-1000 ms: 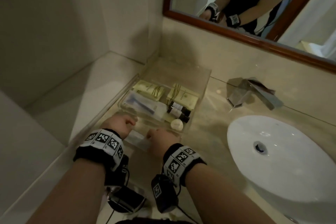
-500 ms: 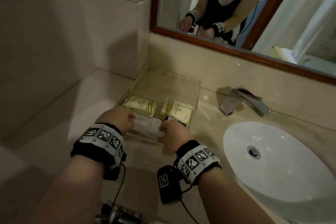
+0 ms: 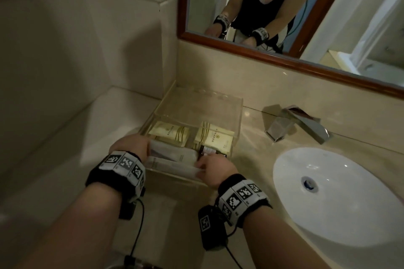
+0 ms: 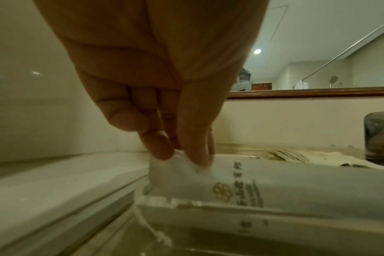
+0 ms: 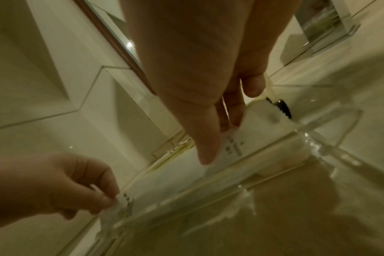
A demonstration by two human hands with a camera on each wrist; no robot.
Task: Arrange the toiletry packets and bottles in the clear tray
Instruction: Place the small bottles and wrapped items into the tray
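A clear tray (image 3: pixel 196 105) stands on the counter against the wall. At its back lie two yellow packets (image 3: pixel 169 133) (image 3: pixel 213 135), with small dark bottles (image 3: pixel 206 150) at the right. Both hands hold a long white packet (image 3: pixel 175 165) level, just inside the tray's front rim. My left hand (image 3: pixel 131 146) pinches its left end between thumb and fingertips (image 4: pixel 180 155). My right hand (image 3: pixel 214 169) pinches the right end (image 5: pixel 219 138), close to a bottle cap (image 5: pixel 283 107). Another white packet lies just behind the held one.
A white basin (image 3: pixel 328 192) fills the counter to the right, with a chrome faucet (image 3: pixel 299 124) behind it. A wood-framed mirror (image 3: pixel 284 6) hangs above. A tiled wall and a raised ledge (image 3: pixel 109 116) close off the left.
Both hands have carried the white packet from the counter in front of the tray forward over its front rim. The head view has tilted up toward the mirror.
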